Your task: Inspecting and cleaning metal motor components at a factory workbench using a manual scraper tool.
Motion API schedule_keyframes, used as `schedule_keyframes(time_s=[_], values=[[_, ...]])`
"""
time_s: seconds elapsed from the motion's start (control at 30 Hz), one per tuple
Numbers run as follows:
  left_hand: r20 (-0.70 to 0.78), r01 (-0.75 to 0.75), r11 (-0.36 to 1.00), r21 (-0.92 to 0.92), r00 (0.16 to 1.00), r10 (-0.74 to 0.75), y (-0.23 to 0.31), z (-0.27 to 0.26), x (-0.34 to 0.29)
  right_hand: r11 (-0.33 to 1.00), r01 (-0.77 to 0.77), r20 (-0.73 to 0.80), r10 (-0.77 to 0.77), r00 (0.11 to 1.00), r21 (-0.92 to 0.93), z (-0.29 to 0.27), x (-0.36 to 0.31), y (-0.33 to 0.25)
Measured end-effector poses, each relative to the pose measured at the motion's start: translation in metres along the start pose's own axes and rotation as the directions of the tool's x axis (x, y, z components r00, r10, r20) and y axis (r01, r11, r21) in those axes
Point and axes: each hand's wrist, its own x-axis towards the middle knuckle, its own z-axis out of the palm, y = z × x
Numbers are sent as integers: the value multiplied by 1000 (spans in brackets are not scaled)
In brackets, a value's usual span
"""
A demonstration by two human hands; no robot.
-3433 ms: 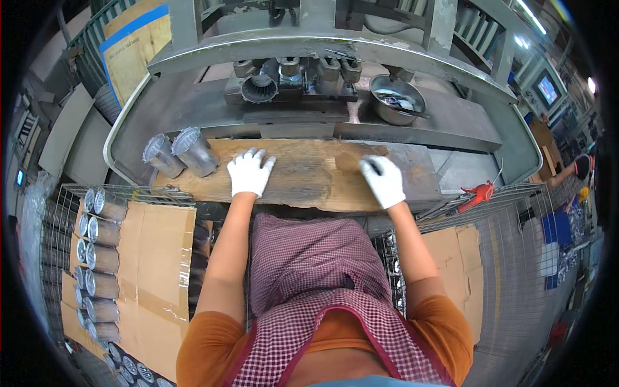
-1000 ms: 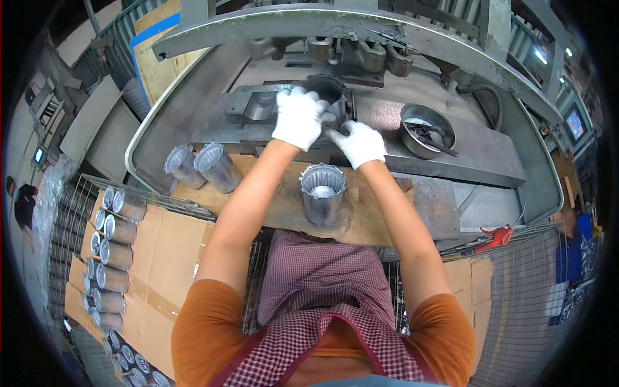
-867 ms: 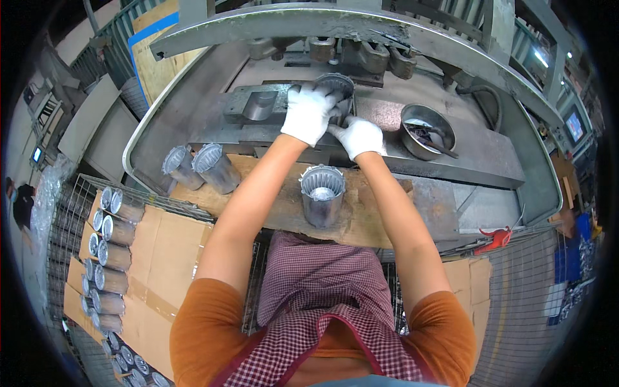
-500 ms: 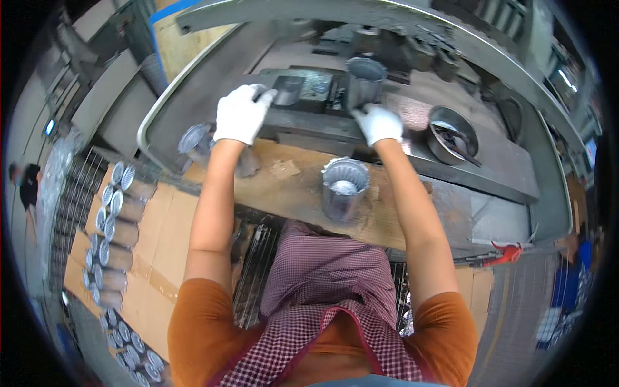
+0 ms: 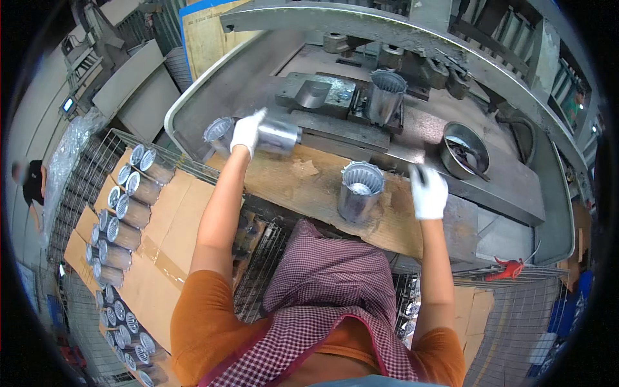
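My left hand [image 5: 247,133], in a white glove, is closed at one end of a metal cylinder [image 5: 278,137] lying on its side, blurred by motion. Just left of that hand is a ribbed metal cup [image 5: 219,131]. My right hand [image 5: 429,193], also gloved, is above the right part of the board, fingers smeared but apart, with nothing seen in them. Between my hands a fluted metal cup [image 5: 361,191] stands upright on the cardboard-covered board [image 5: 290,187]. Another fluted cup [image 5: 385,97] stands in the machine fixture [image 5: 361,116], touched by neither hand.
A steel bowl [image 5: 465,151] with dark contents and a handled tool sits right of the fixture. At lower left, rows of metal cups [image 5: 132,209] lie on cardboard [image 5: 171,238] over a wire cage. Red-handled pliers [image 5: 506,269] rest at right. A person [image 5: 32,187] is far left.
My right hand has left the cup in the fixture and come back toward me. My left hand has lowered to the lying cylinder, which now reaches farther right. The view has shifted.
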Motion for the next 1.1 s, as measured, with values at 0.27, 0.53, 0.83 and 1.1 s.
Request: schedule_keyframes(time_s=[0.27, 0.53, 0.83, 1.1], values=[[198, 88, 592, -801, 972, 124, 110, 65, -19, 942, -335, 100, 331, 938, 32, -28, -106, 41], [166, -360, 881, 306, 932, 323, 78, 123, 30, 918, -391, 185, 374, 909, 62, -27, -112, 37], [204, -297, 423, 856, 946, 251, 99, 140, 10, 950, -311, 112, 308, 945, 19, -29, -110, 45], [174, -395, 814, 425, 919, 355, 83, 115, -48, 963, -268, -178, 259, 949, -26, -78, -107, 57]])
